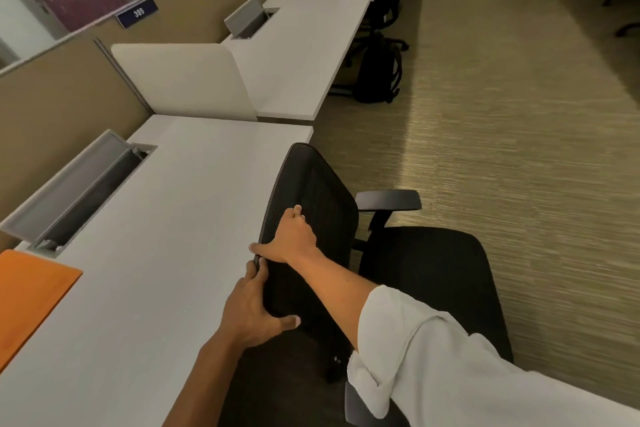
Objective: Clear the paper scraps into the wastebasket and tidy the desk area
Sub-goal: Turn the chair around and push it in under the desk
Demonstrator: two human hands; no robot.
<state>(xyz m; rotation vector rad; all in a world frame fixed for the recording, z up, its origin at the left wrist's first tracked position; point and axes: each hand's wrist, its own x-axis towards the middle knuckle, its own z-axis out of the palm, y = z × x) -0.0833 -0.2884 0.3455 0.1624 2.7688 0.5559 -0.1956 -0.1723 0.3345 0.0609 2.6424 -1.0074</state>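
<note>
A black mesh office chair (pixel 429 274) stands at the right edge of the white desk (pixel 166 253), its backrest turned toward the desk. My left hand (pixel 252 308) grips the lower edge of the backrest, thumb on the mesh side. My right hand (pixel 291 236) grips the same edge higher up, fingers curled over the rim. No paper scraps or wastebasket are in view.
An orange panel (pixel 31 298) lies at the desk's left end beside an open grey cable tray (pixel 79 191). White dividers (pixel 187 80) separate further desks behind. A black backpack (pixel 379 76) sits on the carpet (pixel 519 114) under the far desk.
</note>
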